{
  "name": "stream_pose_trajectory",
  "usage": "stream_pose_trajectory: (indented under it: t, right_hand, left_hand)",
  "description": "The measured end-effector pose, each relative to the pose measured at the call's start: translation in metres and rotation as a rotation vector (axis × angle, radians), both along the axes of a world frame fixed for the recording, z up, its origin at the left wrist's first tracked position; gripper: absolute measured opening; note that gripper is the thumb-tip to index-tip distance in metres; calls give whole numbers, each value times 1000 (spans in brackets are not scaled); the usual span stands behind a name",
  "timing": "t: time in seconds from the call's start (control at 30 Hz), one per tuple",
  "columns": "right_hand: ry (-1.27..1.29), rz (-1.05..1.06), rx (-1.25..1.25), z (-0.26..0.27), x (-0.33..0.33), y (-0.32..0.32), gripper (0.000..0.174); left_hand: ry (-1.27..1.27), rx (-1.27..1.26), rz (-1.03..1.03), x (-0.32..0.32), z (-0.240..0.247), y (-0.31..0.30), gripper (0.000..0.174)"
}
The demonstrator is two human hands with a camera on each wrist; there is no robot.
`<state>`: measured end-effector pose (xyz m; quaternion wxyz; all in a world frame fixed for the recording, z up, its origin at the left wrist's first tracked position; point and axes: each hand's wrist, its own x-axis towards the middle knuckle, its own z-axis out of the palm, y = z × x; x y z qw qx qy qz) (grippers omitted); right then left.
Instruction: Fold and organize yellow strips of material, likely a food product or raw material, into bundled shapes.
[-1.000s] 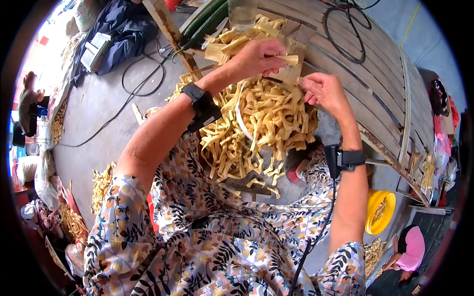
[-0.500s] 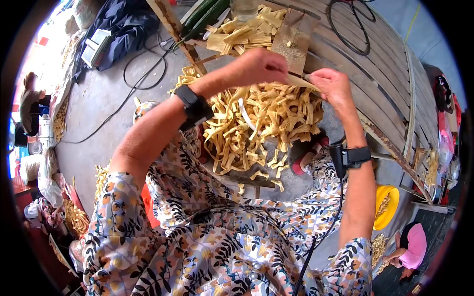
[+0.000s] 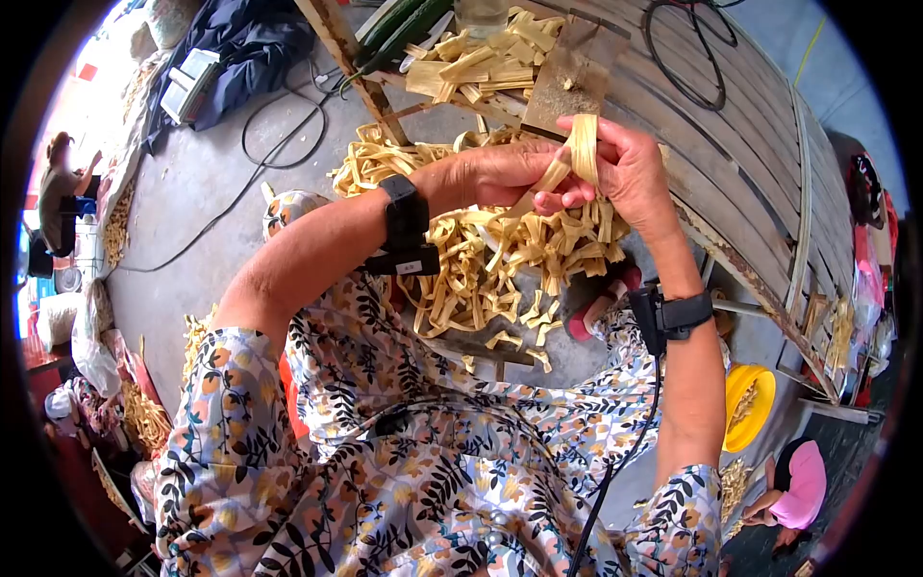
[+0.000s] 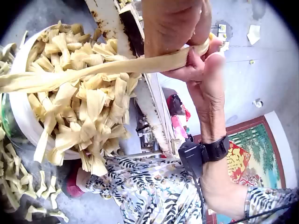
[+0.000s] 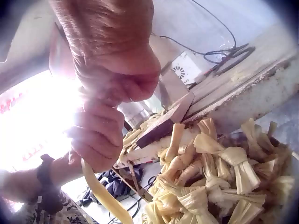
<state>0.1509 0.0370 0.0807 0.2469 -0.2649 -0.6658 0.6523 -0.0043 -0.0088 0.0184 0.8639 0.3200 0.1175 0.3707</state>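
Both hands meet above a heap of knotted yellow strips [image 3: 461, 288] that look like tofu skin. My left hand [image 3: 514, 173] grips a flat tofu skin strip [image 3: 584, 149]. My right hand [image 3: 635, 178] holds the same strip, which is bent into a loop at its fingers. In the left wrist view, a long tail of the strip [image 4: 93, 70] stretches out over the knots. The right wrist view has the two hands close together, with part of the strip [image 5: 105, 198] hanging below the left one.
Flat uncut-looking strips [image 3: 481, 62] lie by a small wooden board [image 3: 567, 91] on the slatted table [image 3: 721, 163]. Two long green gourds [image 3: 399, 38] sit behind. A yellow bucket [image 3: 748, 409] stands at right. Black cable [image 3: 252, 178] crosses the floor.
Earlier the hands were apart, then the strip was stretched between them. Now they have come together, and the strip is looped at the right fingers.
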Motion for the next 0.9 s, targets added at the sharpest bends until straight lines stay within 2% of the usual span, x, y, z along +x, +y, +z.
stream_pose_trajectory:
  t: [0.03, 0.1, 0.13, 0.2, 0.23, 0.27, 0.37, 0.4, 0.5, 0.53, 0.57, 0.63, 0.67, 0.77, 0.8, 0.83, 0.87, 0.9]
  right_hand:
    - [-37, -18, -3, 3, -2, -5, 29]
    - [-153, 11, 227, -7, 4, 3, 30]
    - [-177, 12, 329, -10, 5, 6, 30]
    - [-244, -3, 522, -7, 7, 7, 29]
    - [-196, -28, 596, -9, 6, 6, 28]
    - [-146, -52, 670, -12, 4, 5, 26]
    - [-24, -177, 789, -15, 3, 10, 21]
    - [13, -229, 811, -15, 4, 13, 20]
    - [54, -363, 183, -10, 11, 17, 22]
    - [93, -322, -7, -7, 13, 18, 29]
    - [106, -227, -131, -3, 14, 17, 36]
    - [110, -186, -146, -4, 6, 9, 31]
    - [114, -172, -151, -10, 8, 13, 28]
    - [137, -138, -104, -20, 14, 25, 21]
    - [152, -124, -51, -14, 15, 22, 19]
    - [167, -108, 3, -9, 14, 19, 17]
    - [182, 5, -20, -6, 14, 17, 18]
    - [159, 31, 141, -5, 13, 17, 19]
  left_hand:
    - [23, -30, 21, 1, -3, 0, 38]
    - [71, -88, 56, 3, -4, 1, 35]
    - [2, -53, 44, 3, -2, 1, 25]
    - [98, -147, 150, 8, 4, 0, 19]
    - [145, -193, 206, 10, 7, -1, 17]
    - [89, -182, 205, 8, 0, 1, 17]
    - [268, -7, 198, -1, 1, 3, 20]
    - [520, 132, 324, 1, 13, -3, 24]
    - [865, 305, 449, -8, 24, -7, 26]
    - [986, 303, 494, -7, 26, -7, 24]
    - [1180, 468, 561, -8, 21, -3, 22]
    - [1564, 804, 693, -11, 11, 2, 19]
    - [1629, 942, 754, -11, 5, 1, 16]
    - [1305, 617, 593, -10, 22, 4, 22]
    - [964, 353, 450, -16, 24, 5, 28]
    - [814, 346, 318, -23, 42, 0, 32]
    - [738, 342, 319, -21, 46, -1, 30]
    - [662, 338, 318, -19, 47, -2, 28]
